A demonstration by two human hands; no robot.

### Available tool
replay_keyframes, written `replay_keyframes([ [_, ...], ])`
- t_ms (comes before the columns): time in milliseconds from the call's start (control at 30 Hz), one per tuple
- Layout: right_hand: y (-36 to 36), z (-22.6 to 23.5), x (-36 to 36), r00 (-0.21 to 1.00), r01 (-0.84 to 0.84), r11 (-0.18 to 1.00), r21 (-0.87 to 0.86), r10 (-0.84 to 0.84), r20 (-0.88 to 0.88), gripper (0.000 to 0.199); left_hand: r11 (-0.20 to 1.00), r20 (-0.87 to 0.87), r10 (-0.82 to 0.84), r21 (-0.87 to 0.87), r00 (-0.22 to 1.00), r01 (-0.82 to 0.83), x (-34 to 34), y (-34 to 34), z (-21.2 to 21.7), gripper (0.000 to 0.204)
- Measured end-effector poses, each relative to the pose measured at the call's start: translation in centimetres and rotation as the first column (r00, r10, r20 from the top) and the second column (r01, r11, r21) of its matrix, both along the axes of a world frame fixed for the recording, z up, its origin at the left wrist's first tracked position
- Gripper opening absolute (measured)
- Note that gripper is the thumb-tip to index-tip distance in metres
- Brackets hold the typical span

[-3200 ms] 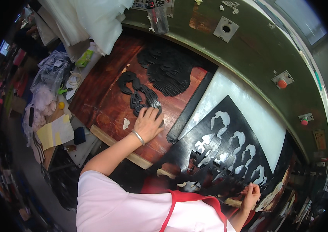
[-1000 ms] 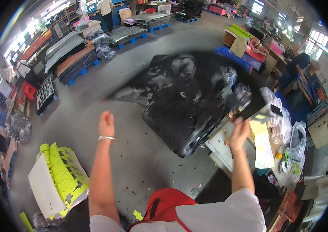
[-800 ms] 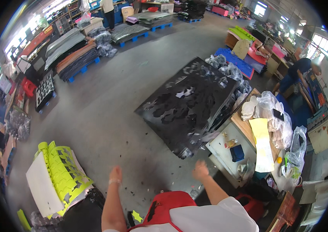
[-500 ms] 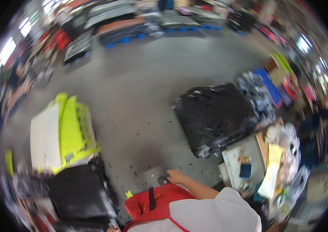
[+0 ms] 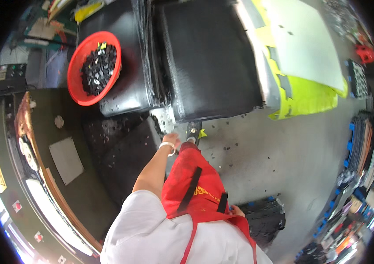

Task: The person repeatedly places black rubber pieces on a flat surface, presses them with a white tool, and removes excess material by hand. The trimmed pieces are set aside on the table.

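Note:
My left hand (image 5: 172,140), a white bangle at its wrist, hangs in front of me near the edge of the black sheet stack (image 5: 211,57). Its fingers are slightly blurred but look loosely apart, with nothing visible in them. Down at my right side, my right hand (image 5: 237,211) shows only in part beside my red apron (image 5: 204,189); its fingers are too hidden to read. Ahead on the left, a red-orange basin (image 5: 73,81) full of small black scraps (image 5: 99,66) rests on another glossy black stack (image 5: 127,99).
A green machine (image 5: 94,163) with a wood-edged board stands close on my left. White and yellow-green sheets (image 5: 310,103) are piled ahead right. Scraps dot the grey floor (image 5: 257,154). A dark stack (image 5: 264,220) lies behind my right side, with loaded pallets (image 5: 363,141) farther right.
My view has turned left. The yellow-green pile has shifted from left to right in the picture, and the basin and green machine have come into sight. My left hand now shows ahead of me.

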State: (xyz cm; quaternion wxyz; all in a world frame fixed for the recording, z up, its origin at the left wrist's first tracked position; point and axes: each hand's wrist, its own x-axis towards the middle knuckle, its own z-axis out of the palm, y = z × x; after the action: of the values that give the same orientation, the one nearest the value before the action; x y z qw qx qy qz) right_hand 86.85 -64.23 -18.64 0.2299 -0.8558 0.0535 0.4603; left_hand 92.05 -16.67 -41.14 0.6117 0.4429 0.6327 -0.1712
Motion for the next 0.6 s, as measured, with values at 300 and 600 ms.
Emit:
replay_keyframes([
  [300,10.1,6.6,8.4,0.912,0.388,0.919,-0.071,-0.394,-0.118,0.035,0.843,-0.281,-0.427,0.219,0.859,0.491,12.0,3.6,-17.0,0.038],
  [600,13.0,7.4,10.1,0.747,0.557,0.8,-0.222,-0.599,-0.288,0.035,0.942,-0.339,-0.079,0.283,0.937,0.182,14.7,1.1,-18.3,0.059],
])
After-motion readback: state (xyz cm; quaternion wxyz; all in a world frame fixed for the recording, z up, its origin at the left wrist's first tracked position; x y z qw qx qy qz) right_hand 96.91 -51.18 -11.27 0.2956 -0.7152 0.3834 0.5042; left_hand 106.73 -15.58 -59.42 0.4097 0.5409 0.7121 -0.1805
